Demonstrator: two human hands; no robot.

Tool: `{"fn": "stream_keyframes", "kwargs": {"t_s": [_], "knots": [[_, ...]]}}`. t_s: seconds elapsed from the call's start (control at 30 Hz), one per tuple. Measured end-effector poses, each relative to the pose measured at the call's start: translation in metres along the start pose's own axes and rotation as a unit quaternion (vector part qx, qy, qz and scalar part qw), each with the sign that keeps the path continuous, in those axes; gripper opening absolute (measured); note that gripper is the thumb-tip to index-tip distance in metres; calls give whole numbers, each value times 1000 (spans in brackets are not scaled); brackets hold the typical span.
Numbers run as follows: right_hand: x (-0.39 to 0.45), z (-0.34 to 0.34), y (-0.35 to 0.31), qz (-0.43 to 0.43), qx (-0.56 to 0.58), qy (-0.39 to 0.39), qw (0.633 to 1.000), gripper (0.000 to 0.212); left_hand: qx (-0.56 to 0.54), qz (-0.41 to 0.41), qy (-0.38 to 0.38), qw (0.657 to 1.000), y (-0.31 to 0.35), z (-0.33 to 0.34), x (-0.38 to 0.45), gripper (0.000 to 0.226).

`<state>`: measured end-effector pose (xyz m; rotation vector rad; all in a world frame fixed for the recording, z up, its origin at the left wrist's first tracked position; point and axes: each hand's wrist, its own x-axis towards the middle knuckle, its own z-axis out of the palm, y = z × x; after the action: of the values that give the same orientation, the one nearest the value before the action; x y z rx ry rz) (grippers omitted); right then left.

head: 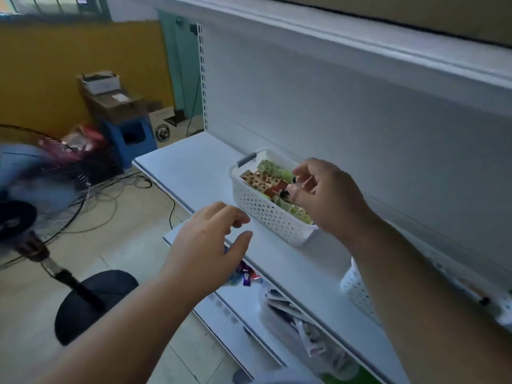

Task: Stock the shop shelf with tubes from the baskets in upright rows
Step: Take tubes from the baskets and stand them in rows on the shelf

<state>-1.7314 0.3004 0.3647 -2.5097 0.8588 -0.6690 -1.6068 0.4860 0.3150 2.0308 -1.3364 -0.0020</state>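
Note:
A white perforated basket stands on the white shelf, filled with green, red and patterned tubes lying flat. My right hand hovers over the basket's near end, fingers curled, pinching a small dark-capped item at its fingertips. My left hand floats in front of the shelf edge with loosely curled fingers, holding nothing. A second white basket sits on the shelf further right, mostly hidden behind my right forearm.
The lower shelf holds purple packets and clear bags of goods. A standing fan with a dark round base is on the floor at left. Cables, a blue stool and cardboard boxes lie beyond.

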Motion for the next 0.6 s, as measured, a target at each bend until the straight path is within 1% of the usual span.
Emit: {"fn": "stream_keyframes", "kwargs": {"t_s": [0.13,0.23,0.3,0.43,0.5,0.53,0.6], "knots": [[43,23,22,74,-56,-120,988,22,-11,7,-18,1000,-24,4,41,18],[63,44,40,118,-120,-202,965,24,-32,54,-44,997,-45,11,73,16],[73,59,48,137,-150,-234,951,21,-55,101,-64,991,-60,15,97,14],[80,78,49,191,-168,-279,926,6,-85,171,-78,979,-83,18,143,14],[82,81,48,219,-166,-270,923,2,-101,209,-95,968,-92,20,170,14],[81,78,47,235,-162,-243,927,2,-105,226,-103,963,-95,22,182,13],[76,70,42,252,-167,-137,943,7,-114,254,-119,953,-97,29,201,12]]}}
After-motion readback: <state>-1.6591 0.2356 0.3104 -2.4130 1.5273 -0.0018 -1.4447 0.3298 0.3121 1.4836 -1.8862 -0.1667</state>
